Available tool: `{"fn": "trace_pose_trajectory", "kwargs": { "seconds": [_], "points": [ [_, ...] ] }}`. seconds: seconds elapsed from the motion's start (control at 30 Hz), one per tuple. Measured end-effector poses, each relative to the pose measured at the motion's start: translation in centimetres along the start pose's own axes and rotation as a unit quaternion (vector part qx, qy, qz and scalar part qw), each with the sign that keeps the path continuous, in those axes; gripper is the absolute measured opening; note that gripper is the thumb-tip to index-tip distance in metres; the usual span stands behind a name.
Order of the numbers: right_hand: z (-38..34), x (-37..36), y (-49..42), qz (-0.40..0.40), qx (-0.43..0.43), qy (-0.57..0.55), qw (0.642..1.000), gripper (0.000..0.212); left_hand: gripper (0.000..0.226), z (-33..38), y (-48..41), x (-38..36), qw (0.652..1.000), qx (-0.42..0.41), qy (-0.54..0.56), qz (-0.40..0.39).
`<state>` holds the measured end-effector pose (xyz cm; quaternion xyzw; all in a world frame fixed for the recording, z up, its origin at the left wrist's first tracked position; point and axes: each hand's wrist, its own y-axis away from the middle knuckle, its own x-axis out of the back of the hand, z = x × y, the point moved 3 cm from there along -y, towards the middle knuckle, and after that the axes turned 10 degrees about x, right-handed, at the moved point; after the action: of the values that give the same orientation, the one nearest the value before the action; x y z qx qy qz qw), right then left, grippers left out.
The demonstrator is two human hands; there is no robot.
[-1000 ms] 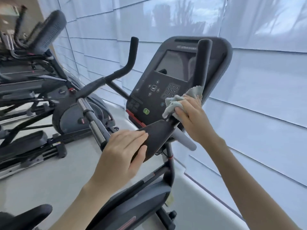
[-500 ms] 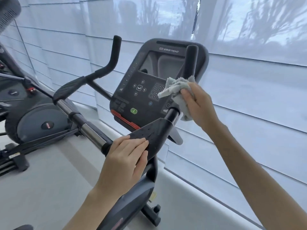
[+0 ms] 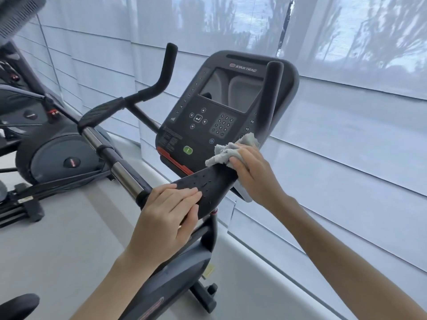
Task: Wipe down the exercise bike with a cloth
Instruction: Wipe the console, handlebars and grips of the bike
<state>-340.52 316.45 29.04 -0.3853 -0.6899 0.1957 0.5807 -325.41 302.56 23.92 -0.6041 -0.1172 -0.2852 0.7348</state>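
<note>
The exercise bike's dark console [image 3: 221, 107] with its screen and keypad stands in the middle of the head view. Its right handlebar has a flat black elbow pad [image 3: 208, 183] and an upright grip [image 3: 271, 98]. My right hand [image 3: 254, 174] grips a crumpled grey cloth [image 3: 227, 152] and holds it against the base of that upright grip, where pad and grip meet. My left hand [image 3: 168, 215] holds the near end of the pad, fingers lying over its top. The left handlebar [image 3: 159, 82] rises on the far side.
Another exercise machine [image 3: 50, 151] stands at the left on the pale floor. A wall of window blinds [image 3: 346, 135] runs close behind and to the right of the bike. A dark saddle edge [image 3: 16, 307] shows at bottom left.
My right hand has slid the cloth down the upright grip to its base by the elbow pad. My left hand has stayed on the pad. The view has shifted right.
</note>
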Motion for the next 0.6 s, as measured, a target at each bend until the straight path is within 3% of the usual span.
{"fn": "trace_pose_trajectory", "kwargs": {
  "seconds": [0.13, 0.33, 0.4, 0.5, 0.6],
  "points": [
    [-1.9, 1.1, 0.1, 0.007, -0.048, -0.099, 0.994, 0.021, 0.027, -0.2, 0.0, 0.1, 1.000, 0.001, 0.015, -0.005],
    [0.0, 5.1, -4.9, 0.121, -0.045, -0.045, 0.991, 0.022, 0.032, -2.1, 0.7, 0.8, 0.999, -0.002, 0.032, -0.026],
    [2.0, 5.5, -6.4, 0.091, -0.032, 0.056, 0.994, 0.023, 0.032, -3.4, 0.8, 1.1, 0.999, -0.015, 0.032, -0.017],
    [5.0, 4.5, -7.2, -0.032, -0.019, 0.225, 0.974, 0.023, 0.034, -5.3, 1.0, 1.4, 0.998, -0.041, 0.047, -0.010],
    [5.6, 2.8, -6.4, -0.092, -0.062, 0.263, 0.959, 0.022, 0.032, -7.0, 1.2, 1.6, 0.994, -0.071, 0.080, -0.023]
  ]
}}
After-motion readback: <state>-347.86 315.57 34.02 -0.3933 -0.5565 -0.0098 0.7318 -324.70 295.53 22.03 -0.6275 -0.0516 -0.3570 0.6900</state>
